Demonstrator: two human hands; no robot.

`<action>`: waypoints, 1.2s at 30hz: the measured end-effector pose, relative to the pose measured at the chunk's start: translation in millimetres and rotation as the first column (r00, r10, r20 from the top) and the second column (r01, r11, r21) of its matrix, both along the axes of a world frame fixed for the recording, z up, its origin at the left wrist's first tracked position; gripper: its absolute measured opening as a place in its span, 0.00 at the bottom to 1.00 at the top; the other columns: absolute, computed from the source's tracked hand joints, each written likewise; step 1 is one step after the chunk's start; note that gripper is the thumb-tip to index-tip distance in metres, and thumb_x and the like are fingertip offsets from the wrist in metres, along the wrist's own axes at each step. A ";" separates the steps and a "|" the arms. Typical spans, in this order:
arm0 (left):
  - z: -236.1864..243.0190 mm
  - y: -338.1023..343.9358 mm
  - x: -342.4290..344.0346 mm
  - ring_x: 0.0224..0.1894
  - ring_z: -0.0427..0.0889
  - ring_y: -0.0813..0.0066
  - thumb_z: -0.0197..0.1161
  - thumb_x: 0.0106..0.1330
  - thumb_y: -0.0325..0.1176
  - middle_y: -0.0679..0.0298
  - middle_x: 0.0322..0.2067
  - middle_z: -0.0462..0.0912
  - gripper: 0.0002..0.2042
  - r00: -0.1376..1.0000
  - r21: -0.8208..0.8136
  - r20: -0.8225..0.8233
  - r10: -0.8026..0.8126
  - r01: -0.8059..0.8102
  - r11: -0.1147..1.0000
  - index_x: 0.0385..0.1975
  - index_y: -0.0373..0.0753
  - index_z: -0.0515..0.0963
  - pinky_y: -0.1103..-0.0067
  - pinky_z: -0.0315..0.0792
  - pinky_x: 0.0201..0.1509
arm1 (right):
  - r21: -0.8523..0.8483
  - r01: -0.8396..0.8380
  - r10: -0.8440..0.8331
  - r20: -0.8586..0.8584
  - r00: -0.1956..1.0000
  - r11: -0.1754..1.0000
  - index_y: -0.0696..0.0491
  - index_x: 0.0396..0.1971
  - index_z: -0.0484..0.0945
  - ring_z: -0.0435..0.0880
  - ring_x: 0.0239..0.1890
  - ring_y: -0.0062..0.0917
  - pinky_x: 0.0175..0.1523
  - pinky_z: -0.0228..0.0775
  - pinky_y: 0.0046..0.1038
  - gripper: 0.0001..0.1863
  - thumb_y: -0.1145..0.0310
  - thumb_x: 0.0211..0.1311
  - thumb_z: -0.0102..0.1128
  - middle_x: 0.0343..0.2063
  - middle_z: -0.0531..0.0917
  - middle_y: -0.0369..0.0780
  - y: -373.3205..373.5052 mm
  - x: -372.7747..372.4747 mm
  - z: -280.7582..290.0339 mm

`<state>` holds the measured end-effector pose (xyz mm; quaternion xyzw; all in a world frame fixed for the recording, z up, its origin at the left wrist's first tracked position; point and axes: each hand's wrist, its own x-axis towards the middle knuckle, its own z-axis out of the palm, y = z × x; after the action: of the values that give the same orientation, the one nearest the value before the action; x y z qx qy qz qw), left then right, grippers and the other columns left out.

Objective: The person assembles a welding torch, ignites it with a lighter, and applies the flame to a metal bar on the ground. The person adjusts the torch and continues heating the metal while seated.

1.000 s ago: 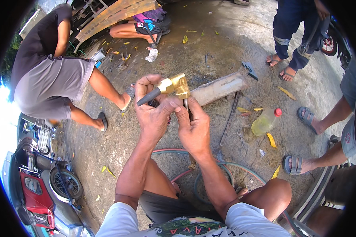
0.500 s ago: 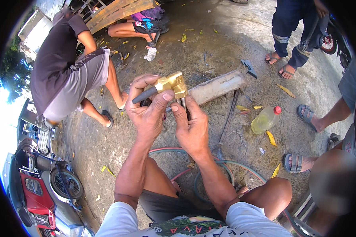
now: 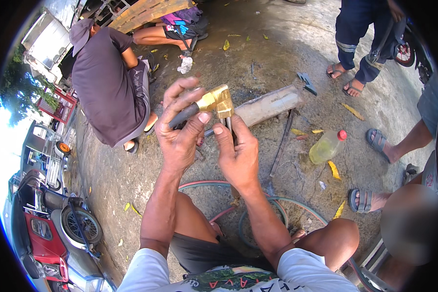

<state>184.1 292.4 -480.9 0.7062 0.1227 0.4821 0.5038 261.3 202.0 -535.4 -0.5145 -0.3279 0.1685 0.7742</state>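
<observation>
Up in front of me is a cutting torch with a brass head (image 3: pixel 224 103) and a dark, tapered nozzle (image 3: pixel 184 116) pointing left. My right hand (image 3: pixel 239 158) grips the metal tubes (image 3: pixel 227 124) just below the head, thumb against them. At the nozzle, my left hand (image 3: pixel 180 141) has its thumb and curled fingers around the dark part by the brass nut; the upper fingers are raised and slightly apart. Behind the left fingers, the nozzle's far end is hidden. Most of the torch's handle is covered by my right hand and forearm.
Red and green hoses (image 3: pixel 280 208) loop on the concrete between my legs. Beyond my hands lies a long pale block (image 3: pixel 270 104); a thin metal bar (image 3: pixel 282 143) and a bottle of yellowish liquid (image 3: pixel 324 148) are to the right. A person (image 3: pixel 109 80) crouches at left; others surround me.
My left fingers have shifted along the nozzle and now cover its end. The torch head has risen slightly to the right. The person at left has moved rightward and bent into a crouch.
</observation>
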 end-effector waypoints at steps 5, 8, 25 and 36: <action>4.7 -7.2 2.9 0.49 0.74 0.78 0.81 0.49 0.26 0.54 0.61 0.71 0.42 0.993 -0.004 0.102 -0.053 0.053 0.999 0.67 0.38 0.66 0.79 0.75 0.52 | 0.067 0.008 -0.008 0.000 1.000 0.998 0.62 0.36 0.75 0.78 0.24 0.40 0.33 0.71 0.38 0.10 0.69 0.69 0.62 0.24 0.78 0.52 6.4 -2.1 -5.5; -1.0 -0.2 1.8 0.47 0.75 0.79 0.80 0.51 0.25 0.54 0.60 0.73 0.36 0.998 -0.025 0.050 0.043 -0.041 0.999 0.63 0.37 0.71 0.79 0.75 0.51 | 0.003 -0.019 0.019 0.024 1.000 1.000 0.62 0.36 0.74 0.78 0.24 0.39 0.33 0.71 0.38 0.10 0.70 0.69 0.61 0.24 0.78 0.52 2.2 -4.1 -0.4; 3.1 0.9 2.0 0.44 0.77 0.81 0.82 0.50 0.28 0.55 0.60 0.74 0.45 0.999 0.003 0.043 -0.024 0.024 1.000 0.70 0.35 0.63 0.85 0.75 0.41 | 0.001 0.004 -0.004 0.014 1.000 1.000 0.62 0.37 0.75 0.78 0.23 0.41 0.32 0.71 0.39 0.10 0.69 0.70 0.60 0.23 0.78 0.52 0.1 2.7 -1.3; 2.7 0.8 0.5 0.53 0.76 0.75 0.80 0.51 0.26 0.57 0.51 0.76 0.38 0.999 0.111 0.033 0.021 -0.024 0.994 0.63 0.35 0.68 0.81 0.76 0.50 | -0.011 -0.041 0.041 0.002 0.999 0.999 0.62 0.37 0.75 0.81 0.26 0.43 0.33 0.72 0.39 0.09 0.70 0.69 0.60 0.25 0.79 0.52 -2.0 -0.6 3.3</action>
<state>184.5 293.3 -478.2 0.7240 0.0956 0.5049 0.4601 260.7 200.0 -532.1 -0.5120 -0.3384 0.1854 0.7675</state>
